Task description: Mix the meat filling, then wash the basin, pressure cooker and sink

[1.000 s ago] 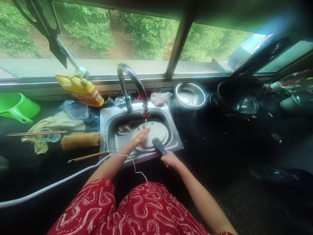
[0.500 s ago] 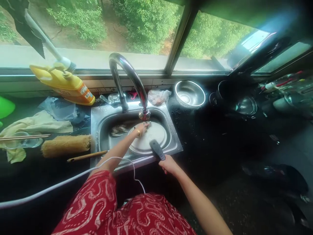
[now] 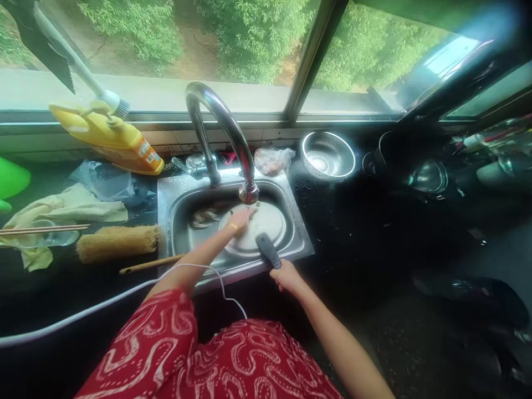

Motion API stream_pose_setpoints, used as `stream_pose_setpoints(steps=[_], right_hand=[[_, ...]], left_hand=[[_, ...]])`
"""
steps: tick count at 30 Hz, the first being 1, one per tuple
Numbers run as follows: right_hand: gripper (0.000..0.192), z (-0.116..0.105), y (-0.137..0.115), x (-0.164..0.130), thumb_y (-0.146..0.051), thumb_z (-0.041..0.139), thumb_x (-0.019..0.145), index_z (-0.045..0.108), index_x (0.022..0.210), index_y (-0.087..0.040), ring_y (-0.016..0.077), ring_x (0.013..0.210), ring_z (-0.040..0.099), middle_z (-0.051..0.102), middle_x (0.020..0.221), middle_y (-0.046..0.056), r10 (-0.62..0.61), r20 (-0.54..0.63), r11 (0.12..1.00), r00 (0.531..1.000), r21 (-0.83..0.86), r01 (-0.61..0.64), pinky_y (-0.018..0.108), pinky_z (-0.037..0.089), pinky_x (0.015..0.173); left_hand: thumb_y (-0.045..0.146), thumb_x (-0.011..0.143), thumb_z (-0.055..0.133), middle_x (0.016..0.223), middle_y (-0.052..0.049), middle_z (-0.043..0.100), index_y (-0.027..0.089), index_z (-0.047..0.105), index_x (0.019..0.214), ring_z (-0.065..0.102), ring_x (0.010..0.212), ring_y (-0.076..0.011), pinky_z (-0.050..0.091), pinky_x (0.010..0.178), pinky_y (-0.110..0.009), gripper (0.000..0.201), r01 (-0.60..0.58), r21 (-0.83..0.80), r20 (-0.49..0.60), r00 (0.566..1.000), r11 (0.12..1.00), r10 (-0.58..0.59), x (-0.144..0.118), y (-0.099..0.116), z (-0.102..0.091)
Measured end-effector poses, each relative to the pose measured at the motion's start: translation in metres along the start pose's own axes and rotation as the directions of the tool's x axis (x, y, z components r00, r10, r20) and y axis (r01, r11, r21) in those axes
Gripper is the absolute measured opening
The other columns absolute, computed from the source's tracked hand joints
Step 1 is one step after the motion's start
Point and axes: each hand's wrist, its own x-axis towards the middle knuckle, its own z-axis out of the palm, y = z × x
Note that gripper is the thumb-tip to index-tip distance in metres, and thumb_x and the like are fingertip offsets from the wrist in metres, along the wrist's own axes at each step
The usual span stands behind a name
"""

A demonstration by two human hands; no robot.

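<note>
A white round pan (image 3: 270, 221) lies in the steel sink (image 3: 178, 221), under the curved faucet (image 3: 248, 191). My right hand (image 3: 286, 274) is closed round its grey handle (image 3: 268, 248), at the sink's front edge. On the white surface of the pan, below the faucet's mouth, is my left hand (image 3: 241, 220), with a yellow bangle at the wrist. Its fingers are smeared by motion, so whether they hold anything is hidden. A brownish crumpled thing (image 3: 204, 218) sits in the sink's left part.
Left of the sink lie a loofah-like roll (image 3: 118, 244), a bamboo stick (image 3: 152, 264), a pale cloth (image 3: 78, 205) and a yellow jug (image 3: 120, 141). Behind and to the right are a plastic bag (image 3: 274, 160) and a metal colander (image 3: 328, 155). A white cable (image 3: 103, 307) crosses my left arm.
My left hand has shifted slightly on the pan and its fingers are more blurred. My right hand keeps its hold on the handle. The view has tilted and turned slightly.
</note>
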Motion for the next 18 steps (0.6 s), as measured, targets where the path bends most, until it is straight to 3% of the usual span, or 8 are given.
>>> stream_pose_setpoints(steps=[3,5,7,10,13,15,16,18], right_hand=[[0.015,0.000,0.004,0.005,-0.012,0.054,0.066,0.044,0.073,-0.021,0.0105,0.027,0.043,0.046,0.040,-0.009,-0.016,0.015,1.000,1.000,-0.014,0.016,0.019,0.031,0.029],[0.014,0.001,0.006,0.008,-0.012,0.055,0.066,0.046,0.074,-0.020,0.0110,0.027,0.044,0.047,0.041,-0.008,-0.025,0.039,0.999,0.999,-0.033,0.026,0.020,0.032,0.030],[0.015,0.002,0.006,0.009,-0.012,0.055,0.066,0.047,0.075,-0.020,0.0113,0.028,0.045,0.048,0.042,-0.008,-0.037,0.053,0.998,0.998,-0.054,0.039,0.020,0.034,0.031],[0.015,0.002,0.005,0.008,-0.012,0.055,0.066,0.047,0.075,-0.019,0.0110,0.028,0.046,0.048,0.044,-0.007,-0.041,0.043,0.996,0.998,-0.078,0.044,0.019,0.033,0.031],[0.012,0.002,0.004,0.007,-0.013,0.054,0.067,0.046,0.073,-0.019,0.0106,0.029,0.045,0.046,0.043,-0.007,-0.036,0.035,0.997,0.999,-0.066,0.038,0.019,0.032,0.031],[0.011,0.002,0.005,0.008,-0.014,0.054,0.067,0.046,0.073,-0.019,0.0105,0.029,0.045,0.046,0.043,-0.007,-0.047,0.030,0.997,0.998,-0.063,0.049,0.019,0.032,0.031],[0.012,0.002,0.005,0.009,-0.015,0.055,0.067,0.047,0.075,-0.019,0.0107,0.029,0.045,0.046,0.043,-0.007,-0.051,0.029,0.996,0.998,-0.068,0.053,0.019,0.033,0.031],[0.015,0.004,0.004,0.010,-0.016,0.056,0.066,0.049,0.079,-0.019,0.0114,0.030,0.046,0.048,0.045,-0.007,-0.053,0.030,0.995,0.998,-0.087,0.055,0.020,0.034,0.032]], left_hand=[[0.013,0.092,0.035,0.141,-0.013,0.052,0.015,0.045,0.140,0.046,0.132,-0.0221,0.035,0.112,-0.038,0.049,-0.076,0.049,-0.054,0.995,0.996,0.079,-0.067,0.011,0.022],[0.016,0.094,0.033,0.143,-0.011,0.050,0.016,0.045,0.140,0.043,0.135,-0.0200,0.034,0.114,-0.037,0.048,-0.189,0.072,-0.077,0.978,0.979,0.194,-0.086,0.023,0.031],[0.016,0.094,0.032,0.143,-0.011,0.051,0.015,0.047,0.138,0.043,0.135,-0.0199,0.032,0.115,-0.038,0.047,-0.253,0.105,-0.058,0.964,0.962,0.260,-0.069,0.039,0.033],[0.019,0.095,0.035,0.140,-0.012,0.053,0.014,0.051,0.135,0.047,0.131,-0.0210,0.035,0.112,-0.038,0.043,-0.259,0.151,0.062,0.966,0.954,0.252,0.002,0.064,0.023],[0.025,0.095,0.039,0.134,-0.011,0.058,0.018,0.056,0.130,0.053,0.124,-0.0234,0.041,0.105,-0.040,0.039,-0.178,0.210,0.161,0.976,0.961,0.146,0.058,0.082,0.013],[0.025,0.096,0.038,0.128,-0.013,0.062,0.016,0.058,0.128,0.056,0.120,-0.0249,0.042,0.102,-0.041,0.039,-0.108,0.244,0.163,0.984,0.964,0.069,0.062,0.085,0.015],[0.024,0.096,0.037,0.127,-0.014,0.062,0.014,0.059,0.127,0.055,0.120,-0.0247,0.041,0.103,-0.040,0.039,-0.122,0.236,0.160,0.983,0.964,0.085,0.056,0.085,0.018],[0.023,0.096,0.037,0.131,-0.012,0.060,0.014,0.061,0.126,0.053,0.123,-0.0226,0.038,0.107,-0.037,0.039,-0.262,0.169,0.175,0.957,0.950,0.232,0.034,0.080,0.025]])
